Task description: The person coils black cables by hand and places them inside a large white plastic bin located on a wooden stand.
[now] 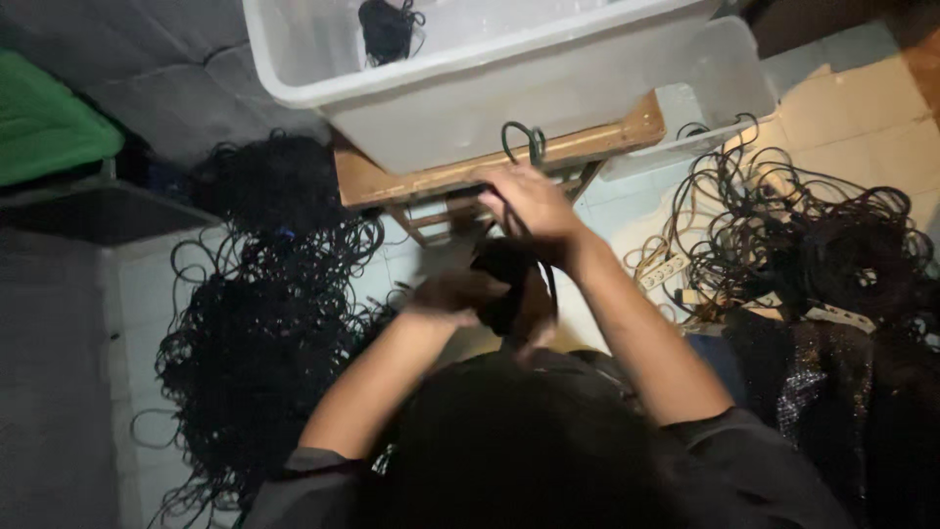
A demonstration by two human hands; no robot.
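My left hand (452, 291) grips a dark coiled cable bundle (507, 279) held in front of my chest. Above it, my right hand (534, 204) pinches a strand of the same black cable, and a loop of that cable (524, 140) curls up over the edge of a wooden stool (411, 180). A large translucent white plastic bin (490, 83) rests on the stool, with one wound black cable bundle (389, 29) lying inside it.
A big tangled heap of black cables (259, 294) covers the tiled floor at left. Another tangle (822, 245) with a white power strip (661, 271) lies at right. A second clear bin (720, 88) stands behind the stool, and a green object (44, 122) sits far left.
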